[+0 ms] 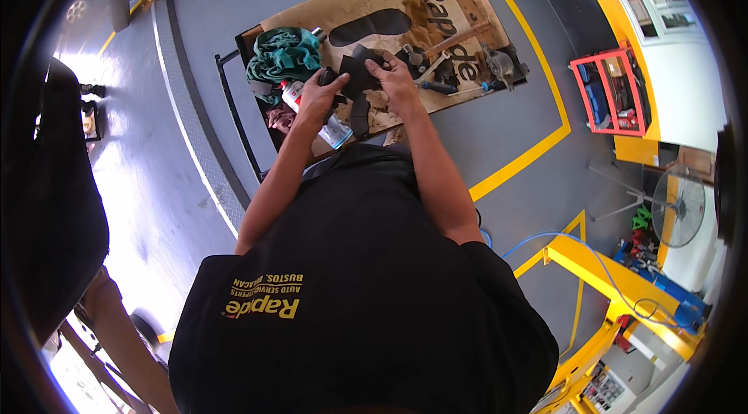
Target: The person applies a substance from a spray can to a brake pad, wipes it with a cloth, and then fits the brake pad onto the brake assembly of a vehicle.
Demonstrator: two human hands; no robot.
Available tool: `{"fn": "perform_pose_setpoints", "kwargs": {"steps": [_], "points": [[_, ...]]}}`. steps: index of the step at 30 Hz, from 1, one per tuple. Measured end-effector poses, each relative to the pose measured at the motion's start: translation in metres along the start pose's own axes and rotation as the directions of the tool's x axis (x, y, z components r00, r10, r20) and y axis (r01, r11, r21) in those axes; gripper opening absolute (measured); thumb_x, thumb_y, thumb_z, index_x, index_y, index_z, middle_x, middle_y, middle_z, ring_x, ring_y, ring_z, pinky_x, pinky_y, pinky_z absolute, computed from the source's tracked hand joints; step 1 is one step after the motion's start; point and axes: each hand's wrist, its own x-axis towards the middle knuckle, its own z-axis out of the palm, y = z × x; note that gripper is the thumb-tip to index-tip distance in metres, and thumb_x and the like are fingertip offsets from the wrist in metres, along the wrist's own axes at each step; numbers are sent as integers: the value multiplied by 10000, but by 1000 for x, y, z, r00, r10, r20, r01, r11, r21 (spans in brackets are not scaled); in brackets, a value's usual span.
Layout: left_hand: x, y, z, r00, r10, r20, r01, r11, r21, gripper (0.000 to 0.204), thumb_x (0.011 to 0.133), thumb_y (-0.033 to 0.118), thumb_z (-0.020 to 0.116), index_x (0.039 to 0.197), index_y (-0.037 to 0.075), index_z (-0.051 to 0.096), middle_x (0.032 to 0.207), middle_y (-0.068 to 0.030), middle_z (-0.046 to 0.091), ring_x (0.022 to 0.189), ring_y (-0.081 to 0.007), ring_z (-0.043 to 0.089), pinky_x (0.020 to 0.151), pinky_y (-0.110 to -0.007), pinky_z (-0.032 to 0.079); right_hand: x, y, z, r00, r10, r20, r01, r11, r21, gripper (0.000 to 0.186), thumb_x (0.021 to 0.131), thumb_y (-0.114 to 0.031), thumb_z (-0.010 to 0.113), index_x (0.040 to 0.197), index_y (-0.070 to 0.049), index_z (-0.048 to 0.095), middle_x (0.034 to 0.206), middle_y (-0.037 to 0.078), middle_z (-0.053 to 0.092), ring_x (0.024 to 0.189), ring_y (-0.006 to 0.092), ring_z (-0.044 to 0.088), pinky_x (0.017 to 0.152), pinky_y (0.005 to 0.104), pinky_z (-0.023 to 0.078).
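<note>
My left hand (pixel 318 95) is closed around a small dark block (pixel 329 76), whose exact kind I cannot make out. Fingers of my right hand (pixel 397 85) pinch a dark, flat, square-edged sheet (pixel 358 77) that spans the gap between both hands. Just below the sheet, a dark curved piece (pixel 360 114) lies on the cardboard-covered cart top (pixel 312 17). Close to my left wrist are a red-and-white can (pixel 292 93) and a blue-and-white can (pixel 336 133). A crumpled teal cloth (pixel 282 56) lies to the left of my left hand.
Right of my hands lie a wooden-handled hammer (pixel 465 38), a screwdriver (pixel 438 88) and a greasy metal part (pixel 499 63). A black oval shape (pixel 370 27) shows beyond the hands. Farther right stand a red tool trolley (pixel 612 91), a fan (pixel 678 207) and a yellow lift frame (pixel 588 266). Another person (pixel 58 204) stands at left.
</note>
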Motion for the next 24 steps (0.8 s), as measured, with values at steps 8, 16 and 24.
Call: {"fn": "perform_pose_setpoints", "kwargs": {"steps": [8, 16, 24], "points": [[8, -39, 10, 969, -90, -232, 89, 996, -13, 535, 911, 212, 835, 1336, -27, 615, 1171, -100, 723, 1005, -179, 664, 860, -325, 538, 47, 15, -51, 987, 152, 60, -37, 568, -822, 519, 934, -157, 740, 1376, 88, 623, 1323, 267, 701, 1231, 358, 683, 1035, 401, 514], [-25, -19, -19, 948, 46, -314, -156, 929, -335, 186, 960, 128, 781, 1107, 44, 705, 930, -14, 719, 788, -115, 664, 727, -311, 553, 70, -6, 11, 947, -113, 301, 299, 653, -696, 320, 959, -188, 689, 1254, -73, 732, 1188, 237, 740, 1154, 402, 686, 1003, 454, 524], [-31, -11, -45, 986, 1, -166, -69, 913, -401, 241, 957, 62, 769, 1172, 17, 669, 966, -60, 753, 792, -152, 723, 728, -301, 603, 13, -7, 71, 973, -92, 213, 203, 781, -590, 788, 927, -408, 807, 1517, 9, 493, 1480, 257, 586, 1409, 353, 536, 1163, 399, 410]]}}
